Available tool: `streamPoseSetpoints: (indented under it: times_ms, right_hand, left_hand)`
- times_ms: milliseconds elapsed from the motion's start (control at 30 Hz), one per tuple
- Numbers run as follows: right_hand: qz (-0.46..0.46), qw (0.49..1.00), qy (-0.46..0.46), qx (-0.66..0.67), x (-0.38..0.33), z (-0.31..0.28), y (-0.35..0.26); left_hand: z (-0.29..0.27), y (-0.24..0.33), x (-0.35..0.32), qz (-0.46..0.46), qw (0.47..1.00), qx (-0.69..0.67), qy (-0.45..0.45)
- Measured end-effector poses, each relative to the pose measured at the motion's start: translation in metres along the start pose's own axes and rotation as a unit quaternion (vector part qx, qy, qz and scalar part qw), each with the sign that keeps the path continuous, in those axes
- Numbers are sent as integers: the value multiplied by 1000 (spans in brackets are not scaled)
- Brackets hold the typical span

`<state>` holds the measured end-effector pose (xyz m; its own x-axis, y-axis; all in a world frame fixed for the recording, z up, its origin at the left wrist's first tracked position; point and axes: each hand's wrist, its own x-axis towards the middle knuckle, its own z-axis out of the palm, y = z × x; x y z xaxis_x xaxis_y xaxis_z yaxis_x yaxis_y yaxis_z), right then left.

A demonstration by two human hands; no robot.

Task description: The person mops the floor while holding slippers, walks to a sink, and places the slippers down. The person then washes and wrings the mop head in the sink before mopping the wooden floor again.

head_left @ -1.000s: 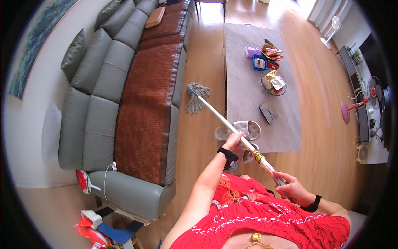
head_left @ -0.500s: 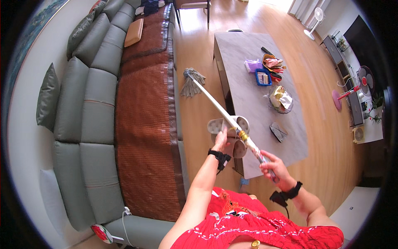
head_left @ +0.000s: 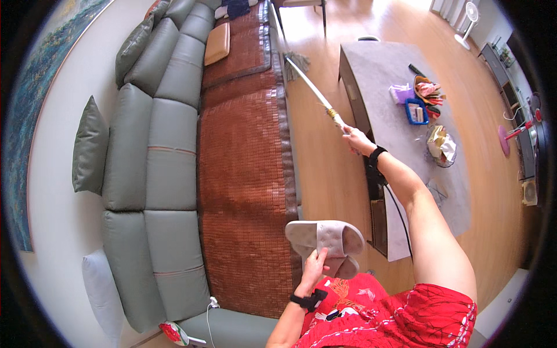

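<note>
My left hand (head_left: pixel 316 268) is closed on a pair of pale grey slippers (head_left: pixel 303 233), with its thumb over a strap. They are held low in front of my red clothing. My right arm stretches forward, and my right hand (head_left: pixel 358 141) grips the end part of a mop (head_left: pixel 313 90). The mop's white pole slants away to the upper left, with a yellow binding just ahead of my hand. Its grey string head (head_left: pixel 298 65) rests on the floor between the sofa and the table. Part of the grip is hidden by my fingers.
A grey-green sofa (head_left: pixel 177 153) with a brown woven mat (head_left: pixel 243 174) runs along the left. To the right stands a grey-topped table (head_left: pixel 383 69) bearing a blue basket (head_left: pixel 416 111), a purple pack (head_left: pixel 400 93) and a glass bowl (head_left: pixel 442 146). Pink (head_left: pixel 503 139) and white (head_left: pixel 471 11) fans stand farther right.
The slippers have come away from the mop pole and back toward my body with my left hand. My right hand has reached forward, pushing the mop farther away. The view has shifted leftward.
</note>
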<state>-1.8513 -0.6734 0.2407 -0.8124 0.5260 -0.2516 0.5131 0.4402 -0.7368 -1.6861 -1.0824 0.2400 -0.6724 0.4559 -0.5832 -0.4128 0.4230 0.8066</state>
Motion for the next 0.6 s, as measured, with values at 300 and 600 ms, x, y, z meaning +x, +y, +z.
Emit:
streamPoseSetpoints:
  times_ms: [300, 600]
  right_hand:
    - [96, 995, -16, -14, -157, -9, 128]
    - [182, 978, -74, 75, -629, -7, 212]
  left_hand:
    - [-5, 3, -19, 175, 966, 163, 101]
    - [48, -46, -64, 174, 975, 135, 23]
